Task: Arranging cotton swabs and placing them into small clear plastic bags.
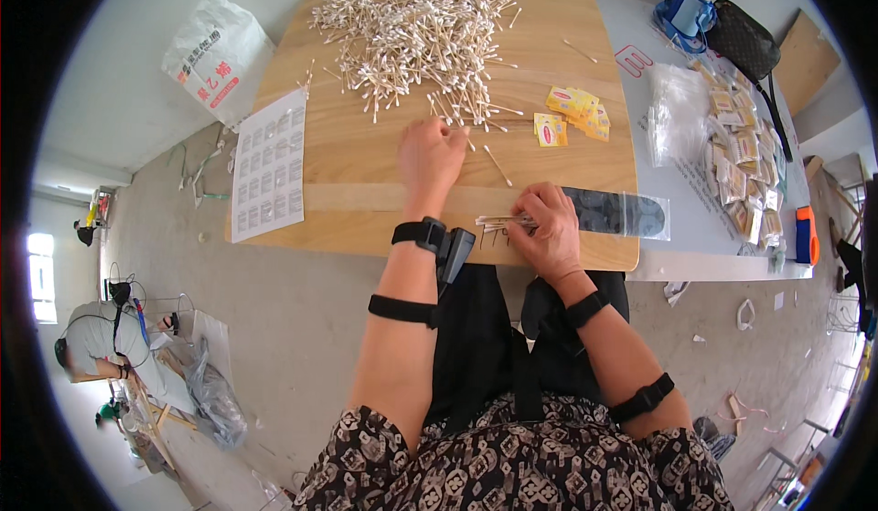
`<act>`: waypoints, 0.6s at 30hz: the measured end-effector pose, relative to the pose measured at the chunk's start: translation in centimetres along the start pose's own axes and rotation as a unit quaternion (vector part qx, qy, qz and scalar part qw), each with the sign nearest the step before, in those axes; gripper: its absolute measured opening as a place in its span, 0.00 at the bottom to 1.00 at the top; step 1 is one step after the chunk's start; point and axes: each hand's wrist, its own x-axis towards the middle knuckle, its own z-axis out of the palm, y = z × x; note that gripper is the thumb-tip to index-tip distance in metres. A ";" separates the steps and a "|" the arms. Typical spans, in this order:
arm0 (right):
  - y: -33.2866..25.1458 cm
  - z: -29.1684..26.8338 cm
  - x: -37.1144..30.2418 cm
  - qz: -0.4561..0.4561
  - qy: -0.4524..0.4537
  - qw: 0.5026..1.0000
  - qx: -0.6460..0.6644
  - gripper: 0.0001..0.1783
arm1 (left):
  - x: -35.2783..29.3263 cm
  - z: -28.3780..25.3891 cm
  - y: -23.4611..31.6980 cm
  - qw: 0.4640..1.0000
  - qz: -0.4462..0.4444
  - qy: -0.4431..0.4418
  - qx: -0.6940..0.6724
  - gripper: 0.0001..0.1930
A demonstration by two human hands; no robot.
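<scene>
A large heap of cotton swabs point(412, 35) covers the far part of the wooden table point(366, 168). At the heap's near edge is my left hand point(430, 156), its fingers curled in and pressed together; what they pinch, if anything, is hidden. My right hand point(551, 223) is closed around a small bundle of cotton swabs point(498, 225) by the table's near edge, the swab ends sticking out to the left. Between the hands lies a loose swab point(497, 166). Beyond my right hand are small yellow printed cards point(573, 111).
A printed sheet point(270, 165) lies on the left, beside a white plastic bag point(219, 58). Right of my right hand is a dark strip in clear film point(617, 213). A grey side table point(631, 17) carries clear bags point(679, 113), packed swab packets point(736, 159) and an orange-and-blue tool point(806, 235).
</scene>
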 end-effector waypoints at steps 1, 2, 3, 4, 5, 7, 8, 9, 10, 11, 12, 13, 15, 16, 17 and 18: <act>0.0 0.0 -0.1 0.005 -0.001 1.000 -0.002 0.10 | 0.3 -0.1 0.6 1.000 0.001 0.001 0.000 0.10; -0.1 0.1 0.0 0.003 -0.001 1.000 0.000 0.10 | 0.5 0.0 0.8 0.999 0.018 -0.016 0.043 0.11; -0.2 0.1 0.0 0.004 -0.001 1.000 0.004 0.10 | 0.5 0.0 0.9 0.995 0.036 -0.033 0.087 0.13; -0.3 0.2 0.0 0.005 -0.001 1.000 0.008 0.09 | 0.5 -0.2 0.8 0.995 0.036 -0.033 0.089 0.13; -0.3 0.2 0.0 0.007 -0.001 1.000 0.008 0.09 | 0.4 -0.1 0.8 0.995 0.017 -0.051 0.087 0.11; -0.4 0.3 0.0 -0.001 0.003 1.000 0.023 0.09 | 0.0 -0.4 0.4 0.994 -0.001 -0.069 0.087 0.09; -0.3 0.1 0.0 0.003 0.004 1.000 0.021 0.09 | -0.3 -0.8 0.6 0.990 -0.031 -0.112 0.081 0.07; -0.2 0.0 0.0 0.002 0.003 1.000 0.018 0.09 | -0.7 -1.1 0.7 0.983 -0.060 -0.155 0.076 0.06; -0.1 -0.1 0.0 0.001 0.002 1.000 0.015 0.08 | -1.0 -1.5 0.8 0.983 -0.058 -0.158 0.075 0.06; -0.2 -0.1 0.0 0.002 0.002 1.000 0.015 0.08 | -1.3 -2.1 0.8 0.979 -0.051 -0.182 0.081 0.05; -0.2 -0.2 0.1 0.004 -0.001 1.000 0.018 0.08 | -1.4 -2.4 1.0 0.974 -0.043 -0.207 0.086 0.04; -0.2 -0.2 0.1 0.007 -0.004 1.000 0.020 0.08 | -1.3 -2.7 1.2 0.974 -0.042 -0.207 0.086 0.04; -0.3 -0.2 0.1 0.009 -0.004 1.000 0.021 0.08 | -1.2 -3.1 1.4 0.969 -0.021 -0.238 0.064 0.03; -0.3 -0.2 0.1 0.012 -0.003 1.000 0.019 0.08 | -1.1 -3.1 1.6 0.969 -0.020 -0.238 0.064 0.03; -0.2 -0.1 0.0 0.012 -0.002 1.000 0.019 0.08 | -1.0 -2.8 1.7 0.968 -0.015 -0.246 0.044 0.04; -0.1 0.0 0.0 0.010 -0.001 1.000 0.021 0.08 | -0.8 -2.5 1.8 0.967 -0.009 -0.255 0.023 0.05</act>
